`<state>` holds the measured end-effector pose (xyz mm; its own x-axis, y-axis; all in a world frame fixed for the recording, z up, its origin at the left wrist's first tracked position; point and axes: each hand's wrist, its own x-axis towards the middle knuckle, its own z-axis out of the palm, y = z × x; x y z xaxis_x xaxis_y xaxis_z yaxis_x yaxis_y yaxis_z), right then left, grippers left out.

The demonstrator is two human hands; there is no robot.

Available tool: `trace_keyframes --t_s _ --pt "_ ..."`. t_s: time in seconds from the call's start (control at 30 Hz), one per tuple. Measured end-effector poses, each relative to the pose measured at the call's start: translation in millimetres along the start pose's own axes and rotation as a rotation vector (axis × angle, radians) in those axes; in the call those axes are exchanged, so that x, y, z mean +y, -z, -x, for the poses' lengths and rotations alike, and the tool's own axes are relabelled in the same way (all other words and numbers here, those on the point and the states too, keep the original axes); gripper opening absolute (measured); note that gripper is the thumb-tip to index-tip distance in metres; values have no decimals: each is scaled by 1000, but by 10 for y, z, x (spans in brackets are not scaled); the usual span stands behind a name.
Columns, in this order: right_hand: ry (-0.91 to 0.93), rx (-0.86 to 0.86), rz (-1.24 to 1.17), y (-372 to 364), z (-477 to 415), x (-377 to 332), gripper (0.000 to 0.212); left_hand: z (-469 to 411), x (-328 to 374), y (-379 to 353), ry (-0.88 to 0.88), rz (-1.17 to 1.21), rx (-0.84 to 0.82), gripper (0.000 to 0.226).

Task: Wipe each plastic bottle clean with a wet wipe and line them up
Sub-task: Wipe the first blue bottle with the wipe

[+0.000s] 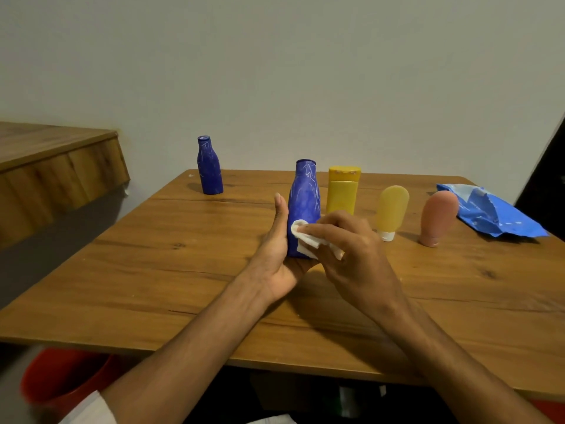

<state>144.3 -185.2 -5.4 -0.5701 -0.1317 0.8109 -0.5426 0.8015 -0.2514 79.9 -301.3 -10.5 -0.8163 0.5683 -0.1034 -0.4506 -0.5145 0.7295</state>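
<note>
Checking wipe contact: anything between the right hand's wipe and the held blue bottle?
Nothing visible. The right hand presses the wet wipe straight onto the held blue bottle; the left hand grips its left side.

1. Near blue bottle (304, 194): base hidden from us by left hand (275, 258) and wet wipe (305, 241).
2. Left hand's fingers: behind bottle, unseen.
3. Yellow bottle (342, 192): foot behind right hand (357, 249).
4. Wipe pack (489, 214): print too small for us to read.
5. Red bin (61, 377): blurred, top cut off by table (153, 270).

No readable text, pale markings on blue bottles (303, 206) and blue wipe packet (489, 212) illegible
</note>
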Motion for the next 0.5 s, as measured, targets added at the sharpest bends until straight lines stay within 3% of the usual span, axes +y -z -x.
trace_keyframes --t_s 0.2,0.33,0.5 --pt "-19 -65 -42 10 52 -50 29 -55 -39 16 -63 35 67 74" --pt "-78 -3 -23 10 16 -16 35 -64 -67 -11 -129 6 97 74" --pt "-86 -62 -30 -21 74 -64 36 -56 -35 -2 -171 13 46 64"
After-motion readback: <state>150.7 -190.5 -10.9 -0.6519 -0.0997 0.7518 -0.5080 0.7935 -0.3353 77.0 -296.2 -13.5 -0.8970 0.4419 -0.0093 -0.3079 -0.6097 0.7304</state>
